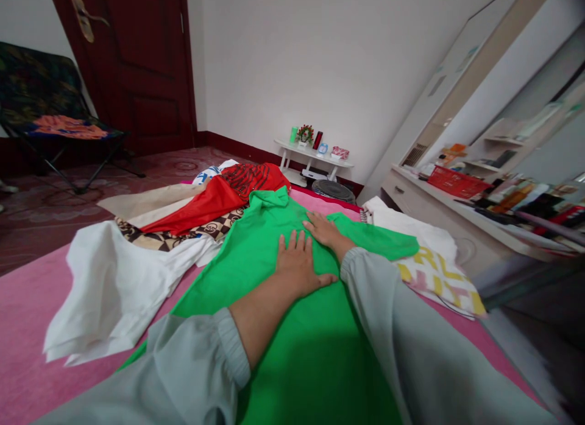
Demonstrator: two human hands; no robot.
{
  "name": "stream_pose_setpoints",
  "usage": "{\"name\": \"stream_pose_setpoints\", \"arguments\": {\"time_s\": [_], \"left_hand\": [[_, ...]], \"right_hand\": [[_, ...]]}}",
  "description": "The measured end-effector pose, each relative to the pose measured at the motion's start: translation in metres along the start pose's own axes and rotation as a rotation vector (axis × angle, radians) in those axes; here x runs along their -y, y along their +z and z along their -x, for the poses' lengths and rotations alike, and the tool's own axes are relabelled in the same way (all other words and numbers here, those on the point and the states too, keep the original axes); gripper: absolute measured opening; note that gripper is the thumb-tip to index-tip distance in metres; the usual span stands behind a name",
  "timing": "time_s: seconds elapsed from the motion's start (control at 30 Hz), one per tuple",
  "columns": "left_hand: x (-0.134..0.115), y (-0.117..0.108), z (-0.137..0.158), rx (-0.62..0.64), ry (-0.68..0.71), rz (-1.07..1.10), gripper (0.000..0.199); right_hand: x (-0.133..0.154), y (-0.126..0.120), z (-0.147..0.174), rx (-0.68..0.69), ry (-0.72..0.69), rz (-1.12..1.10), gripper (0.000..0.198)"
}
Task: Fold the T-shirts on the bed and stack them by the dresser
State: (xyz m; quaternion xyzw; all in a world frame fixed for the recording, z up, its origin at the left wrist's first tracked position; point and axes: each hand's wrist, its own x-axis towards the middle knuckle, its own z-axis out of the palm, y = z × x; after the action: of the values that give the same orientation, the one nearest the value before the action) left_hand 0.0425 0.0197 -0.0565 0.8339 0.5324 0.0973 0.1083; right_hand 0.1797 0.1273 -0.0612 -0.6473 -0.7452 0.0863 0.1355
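A green shirt (256,254) lies spread over the pink bed cover, its collar end pointing away from me and one sleeve stretched out to the right. My left hand (297,268) rests flat on the middle of the shirt, fingers spread. Slightly farther off, my right hand (323,229) also lies flat on the cloth, below the collar near the right sleeve. Neither hand grips anything. My grey sleeves cover part of the shirt's lower half.
White cloth (109,291) and a red garment (201,209) lie to the left on the pink bed cover (27,303). On the right is a white printed shirt (429,248) beside a dresser (457,212) with a red basket (457,181). A low white shelf (315,155) stands beyond the bed.
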Motion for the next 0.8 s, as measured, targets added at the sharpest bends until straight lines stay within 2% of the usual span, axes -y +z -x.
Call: {"name": "stream_pose_setpoints", "arguments": {"time_s": [0.1, 0.17, 0.23, 0.33, 0.43, 0.5, 0.6, 0.7, 0.8], "left_hand": [[0.005, 0.002, 0.0, -0.06, 0.025, 0.023, 0.097], [0.007, 0.003, -0.001, -0.139, 0.034, 0.054, 0.086], [0.01, 0.002, -0.003, -0.238, 0.02, 0.104, 0.074], [0.015, -0.004, -0.004, -0.367, -0.007, 0.196, 0.052], [0.017, -0.012, -0.001, -0.456, 0.033, 0.22, 0.037], [0.013, -0.016, 0.005, -0.498, 0.097, 0.19, 0.033], [0.001, -0.018, 0.025, -0.517, 0.243, 0.111, 0.033], [-0.005, -0.013, 0.053, -0.497, 0.357, 0.018, 0.053], [0.007, -0.007, 0.086, -0.437, 0.312, -0.038, 0.071]], "right_hand": [[0.006, -0.012, 0.033, -0.117, -0.09, -0.032, 0.047], [0.008, -0.023, 0.075, -0.214, -0.18, -0.054, 0.04], [0.009, -0.033, 0.128, -0.256, -0.238, -0.061, 0.034], [0.002, -0.044, 0.209, -0.285, -0.225, -0.047, 0.029], [-0.012, -0.045, 0.268, -0.322, -0.148, 0.004, 0.026], [-0.021, -0.041, 0.29, -0.345, -0.092, 0.03, 0.026], [-0.027, -0.037, 0.303, -0.361, -0.044, 0.047, 0.026], [-0.024, -0.038, 0.306, -0.352, -0.046, 0.069, 0.026], [-0.02, -0.04, 0.307, -0.358, -0.057, 0.096, 0.027]]}}
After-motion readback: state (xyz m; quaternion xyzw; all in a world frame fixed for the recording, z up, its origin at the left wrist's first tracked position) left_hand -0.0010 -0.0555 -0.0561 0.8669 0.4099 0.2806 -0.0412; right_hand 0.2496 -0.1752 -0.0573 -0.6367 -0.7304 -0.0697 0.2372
